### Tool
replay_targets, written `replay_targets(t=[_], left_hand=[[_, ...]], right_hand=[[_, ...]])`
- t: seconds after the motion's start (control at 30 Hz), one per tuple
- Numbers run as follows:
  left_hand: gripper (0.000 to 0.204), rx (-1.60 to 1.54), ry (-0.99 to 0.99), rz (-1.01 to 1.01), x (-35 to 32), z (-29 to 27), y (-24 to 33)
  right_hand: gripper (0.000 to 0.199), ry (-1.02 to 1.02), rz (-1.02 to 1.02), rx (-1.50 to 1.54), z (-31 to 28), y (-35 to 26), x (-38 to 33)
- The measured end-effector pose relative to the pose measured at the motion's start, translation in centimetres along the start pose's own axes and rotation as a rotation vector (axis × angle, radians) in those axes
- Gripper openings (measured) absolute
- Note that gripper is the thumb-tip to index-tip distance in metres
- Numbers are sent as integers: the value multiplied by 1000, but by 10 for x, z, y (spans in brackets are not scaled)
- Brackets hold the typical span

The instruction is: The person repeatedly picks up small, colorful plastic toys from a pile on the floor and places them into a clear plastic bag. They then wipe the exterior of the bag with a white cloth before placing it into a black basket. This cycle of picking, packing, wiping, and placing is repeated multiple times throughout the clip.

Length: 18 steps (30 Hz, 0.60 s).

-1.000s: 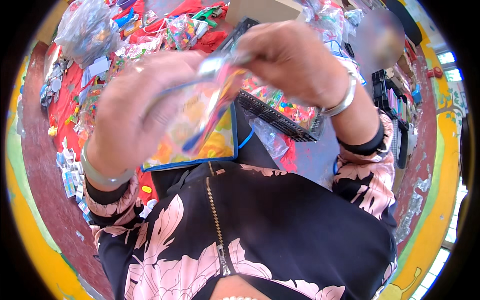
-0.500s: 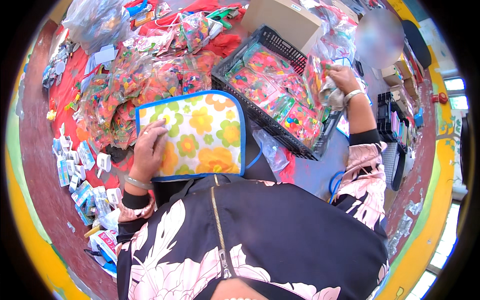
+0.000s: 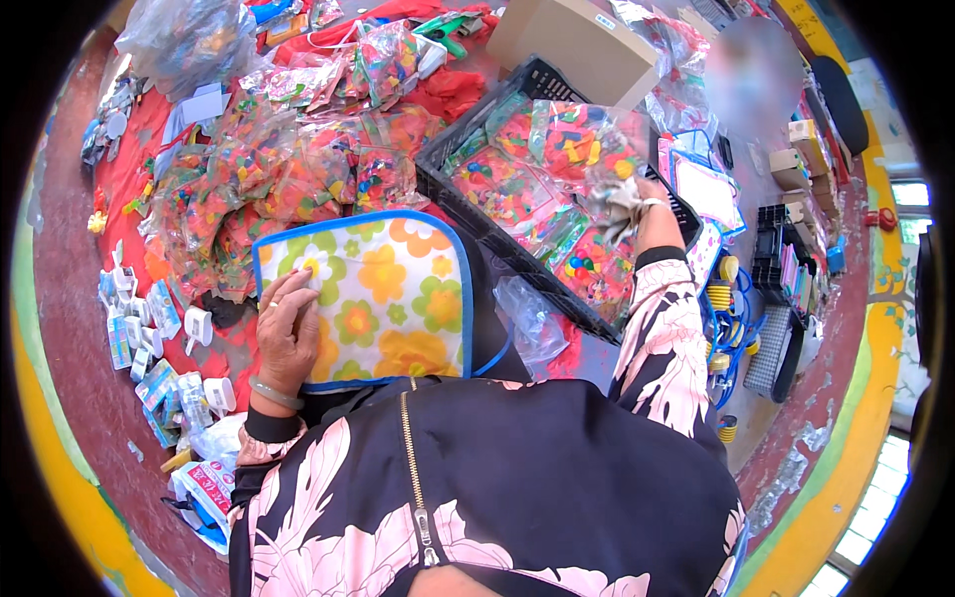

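Note:
A floral mat with blue edging (image 3: 383, 284), printed with yellow, green and orange flowers, lies across my lap. My left hand (image 3: 286, 338) rests flat on its left side, fingers stretched out and holding nothing. Over the right end of a black plastic crate (image 3: 487, 224), my right hand (image 3: 654, 207) is closed on a crumpled grey-white cloth (image 3: 619, 202). A clear bag of colourful pieces (image 3: 577, 144) lies up against that hand, above other such bags in the crate. Whether my fingers also grip this bag is hidden by the cloth.
Many similar bags (image 3: 269, 169) are heaped on red sheeting to the left. A cardboard box (image 3: 572, 45) stands behind the crate. White bottles and small packs (image 3: 149, 328) lie far left. Blue tubing with yellow parts (image 3: 731, 318) lies right. A blurred person (image 3: 753, 75) is at the far right.
My right hand has moved left and nearer with the cloth, and the colourful bag beside it now spreads over the crate. My left hand stays on the mat; the view has shifted slightly.

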<state>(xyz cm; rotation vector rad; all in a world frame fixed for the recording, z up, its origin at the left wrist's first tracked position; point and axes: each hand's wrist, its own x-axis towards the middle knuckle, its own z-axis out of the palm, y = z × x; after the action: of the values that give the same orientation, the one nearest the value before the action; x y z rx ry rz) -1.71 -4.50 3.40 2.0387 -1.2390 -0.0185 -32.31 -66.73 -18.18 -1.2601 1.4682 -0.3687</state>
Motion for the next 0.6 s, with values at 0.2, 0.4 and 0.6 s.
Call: replay_targets(t=[0.2,0.4,0.6], left_hand=[[13,50,9,-39,-8,2,7],[14,42,18,-49,-10,3,8],[13,27,6,-23,-11,-6,10]], right_hand=[[26,-210,233,-316,20,57,-49],[26,-257,222,-386,57,6,-106],[27,-489,-634,-1351,64,29,-64]])
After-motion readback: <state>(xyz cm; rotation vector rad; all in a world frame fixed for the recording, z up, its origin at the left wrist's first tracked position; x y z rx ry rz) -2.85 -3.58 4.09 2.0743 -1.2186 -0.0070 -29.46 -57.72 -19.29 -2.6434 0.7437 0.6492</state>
